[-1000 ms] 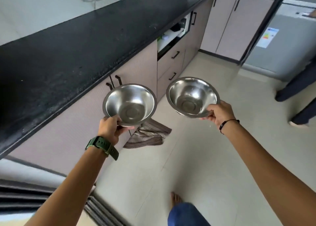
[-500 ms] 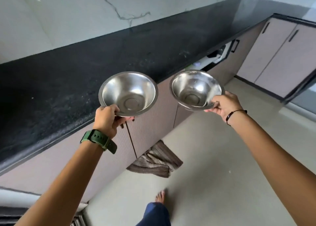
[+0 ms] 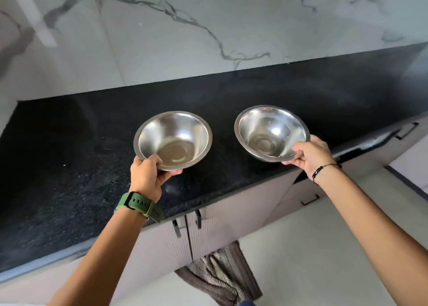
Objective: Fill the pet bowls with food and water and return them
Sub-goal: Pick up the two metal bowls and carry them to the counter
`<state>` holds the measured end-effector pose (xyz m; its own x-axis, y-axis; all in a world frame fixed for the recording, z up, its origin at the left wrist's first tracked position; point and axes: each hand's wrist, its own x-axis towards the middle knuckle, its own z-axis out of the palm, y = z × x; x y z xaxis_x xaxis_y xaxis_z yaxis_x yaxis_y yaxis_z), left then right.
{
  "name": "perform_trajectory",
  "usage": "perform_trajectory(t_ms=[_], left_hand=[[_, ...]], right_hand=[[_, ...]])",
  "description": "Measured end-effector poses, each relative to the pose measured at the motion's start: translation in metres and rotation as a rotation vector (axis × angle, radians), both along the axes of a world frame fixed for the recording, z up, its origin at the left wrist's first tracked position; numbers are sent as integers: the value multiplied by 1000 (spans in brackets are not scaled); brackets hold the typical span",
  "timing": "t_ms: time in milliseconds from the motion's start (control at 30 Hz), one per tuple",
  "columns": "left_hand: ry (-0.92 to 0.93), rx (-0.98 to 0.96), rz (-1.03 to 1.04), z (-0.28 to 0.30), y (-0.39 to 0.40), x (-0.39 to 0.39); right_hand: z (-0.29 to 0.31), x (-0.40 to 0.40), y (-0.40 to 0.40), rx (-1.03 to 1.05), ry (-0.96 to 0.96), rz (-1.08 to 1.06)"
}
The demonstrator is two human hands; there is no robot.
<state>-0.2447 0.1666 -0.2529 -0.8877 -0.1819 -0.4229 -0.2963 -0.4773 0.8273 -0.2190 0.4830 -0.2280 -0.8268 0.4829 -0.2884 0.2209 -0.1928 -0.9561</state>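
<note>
Two empty stainless steel bowls hang over a black countertop. My left hand grips the near rim of the left bowl, thumb inside the rim. My right hand pinches the near right rim of the right bowl, which tilts slightly toward me. Both bowls are dry inside and close above the counter; I cannot tell if either touches it. A green watch sits on my left wrist and a thin black bracelet on my right.
A marble-patterned wall rises behind the counter. Beige cabinet doors with black handles run below the counter edge. A brown striped cloth lies on the pale floor by the cabinets. A drawer front lies to the right.
I have turned to face the counter, and both bowls have moved from beside the cabinets to over the black countertop, lower and further apart.
</note>
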Motion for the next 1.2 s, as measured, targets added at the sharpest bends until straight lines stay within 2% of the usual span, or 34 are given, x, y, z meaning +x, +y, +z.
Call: perform_trajectory(t_ms=[267,500,933,1200], left_hand=[[-22,-44,256,-4,-17,-57],[-19,-75,452,0,-25,-95],[-93,-21,493,-16,-42,-118],[-75,-31,478,-20,-48,-125]], right_hand=[[-19,-136,-17,-84,-36,234],[-14,-211,-44,-113,-36,412],[-21,-248,-81,-115,-67,500],[-35,-250,-92,-103,-74,455]])
